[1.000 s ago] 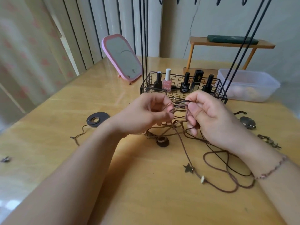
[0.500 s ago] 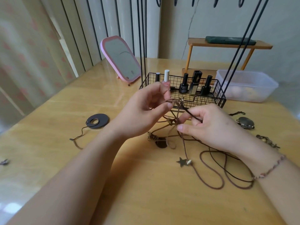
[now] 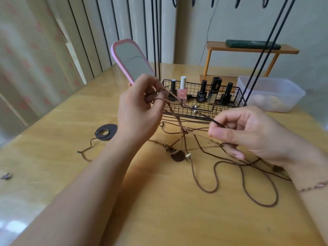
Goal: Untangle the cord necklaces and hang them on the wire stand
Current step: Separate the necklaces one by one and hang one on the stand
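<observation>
A tangle of brown cord necklaces (image 3: 184, 139) is stretched above the wooden table (image 3: 159, 210). My left hand (image 3: 140, 107) is raised in front of the wire stand's basket (image 3: 204, 110) and grips tan cords looped round its fingers. Lower and to the right, my right hand (image 3: 248, 134) pinches a dark cord. Loose brown loops (image 3: 239, 183) trail on the table below it. A dark round pendant (image 3: 178, 155) and a pale bead (image 3: 188, 155) lie under the tangle. The stand's black rods (image 3: 266, 48) rise from the basket; its hooks (image 3: 237, 2) show at the top edge.
Several nail polish bottles (image 3: 182, 89) stand in the basket. A pink mirror (image 3: 131, 59) leans behind my left hand. A separate necklace with a dark ring pendant (image 3: 106, 132) lies at left. A clear plastic box (image 3: 269, 95) and a small wooden shelf (image 3: 248, 50) sit at the back right.
My left hand rose and moved left, pulling the tan cords up. My right hand drew a dark cord to the right, so the tangle spread apart. The star charm is no longer visible.
</observation>
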`<state>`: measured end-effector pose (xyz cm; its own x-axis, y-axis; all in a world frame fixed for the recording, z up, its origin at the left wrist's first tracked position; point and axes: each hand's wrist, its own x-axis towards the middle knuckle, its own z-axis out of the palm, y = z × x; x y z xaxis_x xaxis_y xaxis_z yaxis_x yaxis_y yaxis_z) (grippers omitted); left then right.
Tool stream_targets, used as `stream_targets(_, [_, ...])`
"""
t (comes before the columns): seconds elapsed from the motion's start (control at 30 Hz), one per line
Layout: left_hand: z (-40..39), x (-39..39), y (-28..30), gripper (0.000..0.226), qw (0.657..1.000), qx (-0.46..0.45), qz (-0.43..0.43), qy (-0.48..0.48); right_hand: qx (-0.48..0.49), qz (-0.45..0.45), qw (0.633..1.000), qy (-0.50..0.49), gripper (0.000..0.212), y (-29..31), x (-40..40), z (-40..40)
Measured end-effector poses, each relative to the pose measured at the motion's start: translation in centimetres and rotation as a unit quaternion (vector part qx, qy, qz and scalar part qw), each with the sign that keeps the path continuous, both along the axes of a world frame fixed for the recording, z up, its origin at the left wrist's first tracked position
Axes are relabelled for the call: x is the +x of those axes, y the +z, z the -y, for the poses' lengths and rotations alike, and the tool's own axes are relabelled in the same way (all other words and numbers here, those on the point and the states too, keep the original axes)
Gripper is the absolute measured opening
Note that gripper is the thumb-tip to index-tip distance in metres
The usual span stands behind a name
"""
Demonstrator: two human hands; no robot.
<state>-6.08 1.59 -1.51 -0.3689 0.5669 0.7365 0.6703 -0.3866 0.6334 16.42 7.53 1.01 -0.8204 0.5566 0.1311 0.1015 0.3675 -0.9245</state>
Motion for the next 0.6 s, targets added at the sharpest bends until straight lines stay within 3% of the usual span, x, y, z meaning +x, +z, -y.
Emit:
stream_targets(0.13, [-0.3,0.0,-0.1,0.010,0.999,0.014,0.037,0.018,-0.011,-0.005,0.999,-0.049,0.020,-0.2,0.6,-0.5])
stream_targets(0.27, [-0.8,-1.0,-0.1,0.013,0.986,0.004,0.162,-0.030,0.049,0.021,0.996,-0.075,0.020,-0.5,0.8,-0.9])
stream_targets(0.37, [-0.9,-1.3,0.2,0.015,0.966,-0.014,0.251,-0.061,0.008,0.009,1.000,-0.001,0.021,0.1,1.7,-1.0])
stream_targets(0.47, [-0.6,-1.1,0.7,0.017,0.959,-0.047,0.273,-0.063,-0.025,0.044,0.994,0.099,0.026,0.9,3.1,-1.3])
stream_targets(0.6, [-0.4,-1.7,1.3,0.018,0.952,-0.078,0.279,-0.102,0.025,0.136,0.988,0.069,0.041,0.7,4.3,-2.1])
